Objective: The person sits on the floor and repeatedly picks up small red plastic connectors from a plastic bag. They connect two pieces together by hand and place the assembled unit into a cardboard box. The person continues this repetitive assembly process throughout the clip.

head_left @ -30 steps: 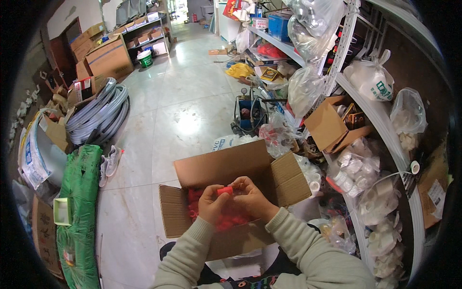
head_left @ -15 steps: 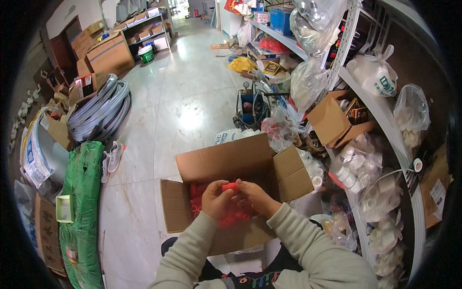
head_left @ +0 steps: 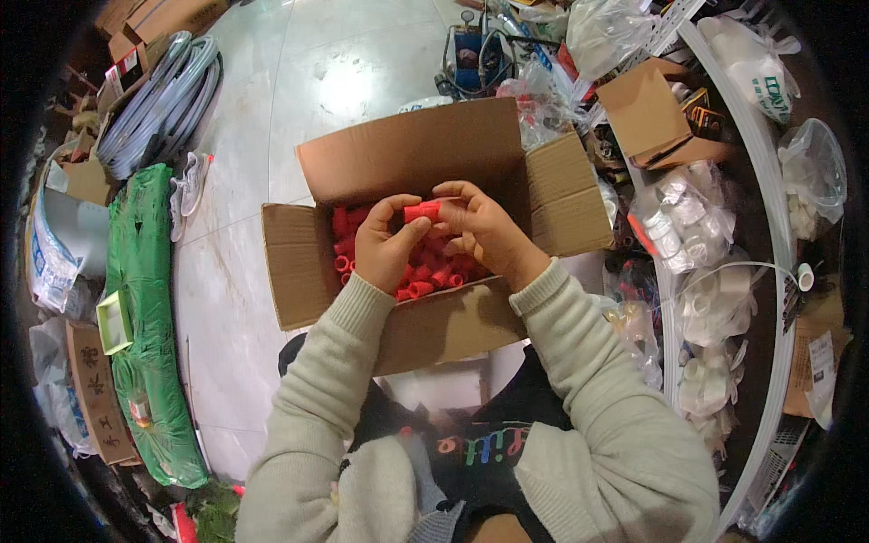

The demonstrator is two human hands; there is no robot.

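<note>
A short red pipe fitting (head_left: pixel 421 211) is held level above an open cardboard box (head_left: pixel 412 149). Its left end is pinched between the thumb and index finger of my left hand (head_left: pixel 385 246). At the other end, the thumb and curled fingers of my right hand (head_left: pixel 493 235) close round it, with the lower fingers somewhat apart. Below both hands, many loose red fittings (head_left: pixel 421 288) lie in the box, partly hidden by my fingers. The box's flaps are folded outward, and it sits in front of my lap.
Left of the box stand a long green wrapped bundle (head_left: pixel 149 335), a pale green tray (head_left: pixel 114 322), white shoes (head_left: pixel 188 195) and a coil of grey hose (head_left: pixel 167 109). On the right, metal shelving (head_left: pixel 769 208) holds bags of white fittings (head_left: pixel 683 217). A blue machine (head_left: pixel 471 59) stands beyond the box.
The view has tipped downward, so the box and hands appear higher and more of my lap shows. My right fingers have spread a little around the fitting, which stays between both hands.
</note>
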